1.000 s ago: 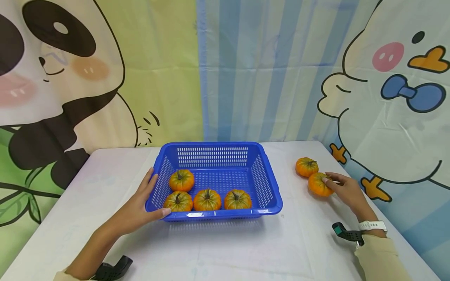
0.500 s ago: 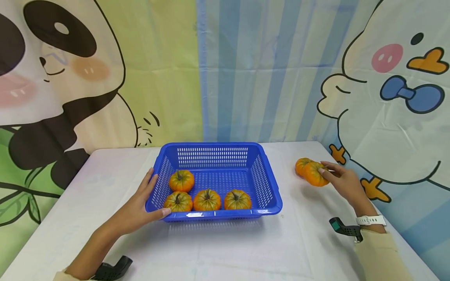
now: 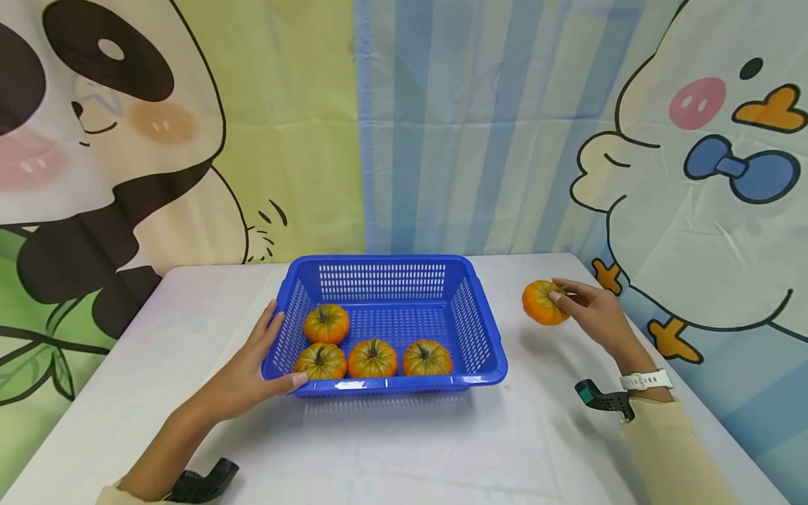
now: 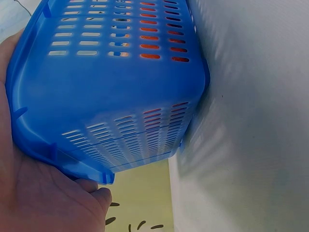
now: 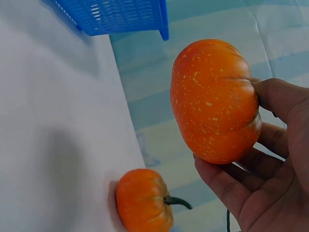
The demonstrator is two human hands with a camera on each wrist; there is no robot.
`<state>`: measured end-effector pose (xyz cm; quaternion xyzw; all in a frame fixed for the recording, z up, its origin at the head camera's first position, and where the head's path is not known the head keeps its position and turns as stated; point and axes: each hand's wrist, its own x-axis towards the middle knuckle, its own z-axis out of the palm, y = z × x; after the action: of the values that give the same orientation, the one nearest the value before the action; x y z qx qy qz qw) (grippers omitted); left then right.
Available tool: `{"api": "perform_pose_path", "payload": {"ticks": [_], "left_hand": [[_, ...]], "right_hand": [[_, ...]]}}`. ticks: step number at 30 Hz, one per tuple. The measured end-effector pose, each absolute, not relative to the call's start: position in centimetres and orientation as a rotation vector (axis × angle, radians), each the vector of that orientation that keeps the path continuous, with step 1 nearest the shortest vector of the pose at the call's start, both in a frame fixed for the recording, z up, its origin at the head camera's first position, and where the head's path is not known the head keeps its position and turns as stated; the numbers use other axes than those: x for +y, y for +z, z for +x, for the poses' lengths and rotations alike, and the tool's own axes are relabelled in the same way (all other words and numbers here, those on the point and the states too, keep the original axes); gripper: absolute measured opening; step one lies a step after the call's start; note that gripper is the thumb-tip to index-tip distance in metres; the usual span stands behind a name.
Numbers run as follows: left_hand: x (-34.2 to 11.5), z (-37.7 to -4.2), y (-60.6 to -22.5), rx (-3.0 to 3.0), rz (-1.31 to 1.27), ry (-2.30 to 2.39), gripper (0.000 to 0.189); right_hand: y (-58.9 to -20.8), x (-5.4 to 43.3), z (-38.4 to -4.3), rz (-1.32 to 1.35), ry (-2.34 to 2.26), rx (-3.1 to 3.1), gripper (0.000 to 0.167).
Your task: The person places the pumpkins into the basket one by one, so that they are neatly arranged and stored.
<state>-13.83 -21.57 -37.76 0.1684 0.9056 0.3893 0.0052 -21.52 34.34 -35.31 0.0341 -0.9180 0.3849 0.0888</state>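
Observation:
My right hand [image 3: 596, 317] holds a small orange pumpkin [image 3: 541, 304] between thumb and fingers, raised over the right side of the table, its shadow below. In the right wrist view, a second pumpkin with a dark stem [image 5: 142, 200] rests on the white surface under it; from the head it is hidden behind the held one. My left hand [image 3: 243, 372] grips the near left corner of a blue plastic basket [image 3: 410, 385], thumb over the front rim and fingers along the left rim. Inside, several pumpkins [image 3: 373, 359] sit along the front and left.
The white-covered table [image 3: 391, 449] carries the basket at its middle. Behind it hangs a curtain [image 3: 442, 140] with cartoon animals and stripes. Black wrist devices [image 3: 606, 398] sit on both forearms, and a white watch strap [image 3: 646, 380] circles the right wrist.
My right hand has lifted the nearer right-hand pumpkin off the table and carried it up and leftward, in front of the other one. The left hand and the basket have stayed put.

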Motion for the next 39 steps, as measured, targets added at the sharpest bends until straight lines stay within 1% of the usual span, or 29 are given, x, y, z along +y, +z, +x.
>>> {"api": "perform_pose_path", "payload": {"ticks": [5, 10, 22, 39], "left_hand": [[-21.6, -13.9, -37.9, 2.838, 0.521, 1.217, 0.105], [-21.6, -13.9, -37.9, 2.833, 0.524, 1.224, 0.105], [-21.6, -13.9, -38.0, 2.841, 0.52, 1.215, 0.106], [-21.6, -13.9, -37.9, 2.842, 0.53, 1.222, 0.106]], "right_hand": [[-34.7, 33.5, -21.9, 0.181, 1.15, -2.707, 0.057], [-34.1, 32.7, -22.1, 0.194, 1.176, -2.698, 0.056], [-33.1, 30.6, -23.2, 0.227, 1.179, -2.689, 0.058], [-30.8, 26.3, -23.5, 0.484, 1.369, -2.628, 0.049]]}}
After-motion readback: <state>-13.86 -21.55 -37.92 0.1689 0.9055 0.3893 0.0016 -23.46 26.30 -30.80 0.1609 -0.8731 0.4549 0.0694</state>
